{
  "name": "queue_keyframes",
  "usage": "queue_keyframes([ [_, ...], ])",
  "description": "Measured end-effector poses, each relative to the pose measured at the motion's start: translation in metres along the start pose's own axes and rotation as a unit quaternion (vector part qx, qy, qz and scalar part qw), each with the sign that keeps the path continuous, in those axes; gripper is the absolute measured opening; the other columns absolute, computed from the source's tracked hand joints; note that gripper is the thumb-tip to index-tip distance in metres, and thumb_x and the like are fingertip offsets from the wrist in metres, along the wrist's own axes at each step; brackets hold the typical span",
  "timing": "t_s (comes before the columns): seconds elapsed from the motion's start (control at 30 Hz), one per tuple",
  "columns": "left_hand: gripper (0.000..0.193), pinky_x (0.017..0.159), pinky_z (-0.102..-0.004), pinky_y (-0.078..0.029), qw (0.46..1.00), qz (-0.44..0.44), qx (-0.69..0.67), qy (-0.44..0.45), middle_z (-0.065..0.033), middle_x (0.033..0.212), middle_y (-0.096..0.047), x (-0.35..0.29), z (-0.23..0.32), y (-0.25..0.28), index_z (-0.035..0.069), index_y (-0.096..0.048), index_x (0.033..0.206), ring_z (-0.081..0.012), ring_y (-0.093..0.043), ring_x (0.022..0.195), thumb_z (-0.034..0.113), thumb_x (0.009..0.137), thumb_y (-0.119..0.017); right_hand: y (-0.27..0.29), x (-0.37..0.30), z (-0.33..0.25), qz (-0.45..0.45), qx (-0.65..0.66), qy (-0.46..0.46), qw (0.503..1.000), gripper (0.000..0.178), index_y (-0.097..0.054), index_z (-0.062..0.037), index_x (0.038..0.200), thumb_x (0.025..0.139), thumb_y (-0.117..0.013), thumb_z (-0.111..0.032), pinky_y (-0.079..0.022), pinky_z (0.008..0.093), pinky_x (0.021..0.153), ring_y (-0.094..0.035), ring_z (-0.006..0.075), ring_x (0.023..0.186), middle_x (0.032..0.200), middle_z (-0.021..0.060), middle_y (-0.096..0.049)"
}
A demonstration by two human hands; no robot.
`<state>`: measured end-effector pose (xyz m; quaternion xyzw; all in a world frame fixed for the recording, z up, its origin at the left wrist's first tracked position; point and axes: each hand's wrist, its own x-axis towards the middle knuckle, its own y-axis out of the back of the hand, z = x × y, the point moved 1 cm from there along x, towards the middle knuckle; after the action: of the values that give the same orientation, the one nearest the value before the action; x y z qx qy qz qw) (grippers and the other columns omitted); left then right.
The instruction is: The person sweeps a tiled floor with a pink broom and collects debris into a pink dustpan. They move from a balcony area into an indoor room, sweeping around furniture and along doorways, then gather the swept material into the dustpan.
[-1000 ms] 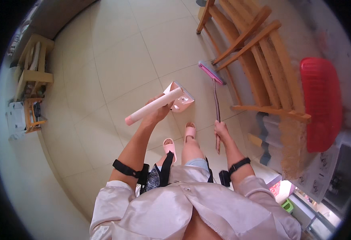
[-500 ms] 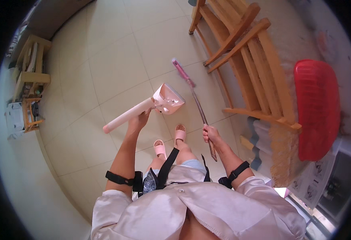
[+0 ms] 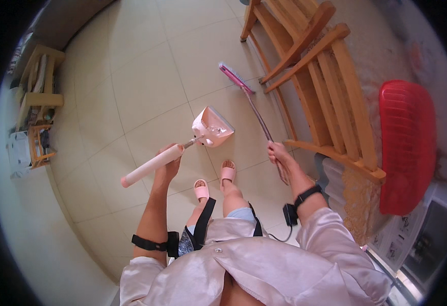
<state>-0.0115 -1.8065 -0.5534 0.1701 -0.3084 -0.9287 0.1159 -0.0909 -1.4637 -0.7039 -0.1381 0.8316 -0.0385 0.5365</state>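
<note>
My left hand grips the thick pale-pink handle of a pink dustpan, whose pan hangs just above the tiled floor ahead of my feet. My right hand holds the thin metal handle of a broom; its pink brush head rests on the tiles near a leg of the wooden bench. Both of my feet wear pink slippers and stand just behind the dustpan.
A slatted wooden bench runs along the right, with a red plastic basket beyond it. Small wooden stools and a shelf stand at the far left. Cream floor tiles stretch ahead. A lace cloth hangs at the lower right.
The dustpan has swung from held up near my chest to lower and farther forward. The broom head has slid forward and left along the floor toward the bench leg.
</note>
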Motion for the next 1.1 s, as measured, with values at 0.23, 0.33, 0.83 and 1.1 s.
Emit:
queue_keyframes([
  [0.23,0.014,0.053,-0.0252,-0.042,0.998,-0.007,-0.036,0.050,-0.0082,0.062,-0.058,-0.001,-0.014,-0.003,0.003,-0.061,0.082,-0.0130,-0.054,0.056,0.015,0.075,-0.057,-0.037,0.015,0.018,0.143,-0.123,0.040,0.981,0.031,-0.047,-0.0032,0.070,0.081,-0.042,-0.032,-0.034,0.0300,0.033,-0.043,0.0148,0.038,0.048,0.0032,-0.042],
  [0.33,0.014,0.052,-0.0245,-0.042,0.995,-0.006,-0.089,0.040,-0.0075,0.062,-0.058,0.000,-0.015,-0.004,0.002,-0.060,0.083,-0.0121,-0.054,0.056,0.014,0.076,-0.058,-0.092,0.050,0.030,0.176,-0.166,0.021,0.970,0.038,-0.049,0.0045,0.074,0.079,-0.044,-0.033,-0.038,0.0352,0.038,-0.050,0.0222,0.044,0.051,0.0091,-0.047],
  [0.83,0.023,0.052,-0.0213,-0.041,0.991,0.046,-0.115,0.060,-0.0048,0.063,-0.057,-0.043,-0.024,0.038,0.000,-0.060,0.083,-0.0072,-0.050,0.058,0.021,0.082,-0.052,-0.123,-0.094,0.023,0.038,0.205,-0.108,0.972,0.025,-0.039,-0.0118,0.074,0.088,-0.037,-0.033,-0.026,0.0197,0.034,-0.030,0.0064,0.037,0.048,-0.0042,-0.030],
  [1.1,0.024,0.052,-0.0220,-0.041,0.988,0.081,-0.119,0.058,-0.0057,0.064,-0.058,-0.076,-0.019,0.067,-0.002,-0.060,0.083,-0.0084,-0.050,0.058,0.021,0.082,-0.052,-0.154,-0.057,0.045,-0.023,0.275,-0.131,0.952,0.020,-0.038,-0.0105,0.062,0.081,-0.041,-0.011,-0.035,0.0212,0.037,-0.038,0.0086,0.040,0.047,-0.0012,-0.037],
])
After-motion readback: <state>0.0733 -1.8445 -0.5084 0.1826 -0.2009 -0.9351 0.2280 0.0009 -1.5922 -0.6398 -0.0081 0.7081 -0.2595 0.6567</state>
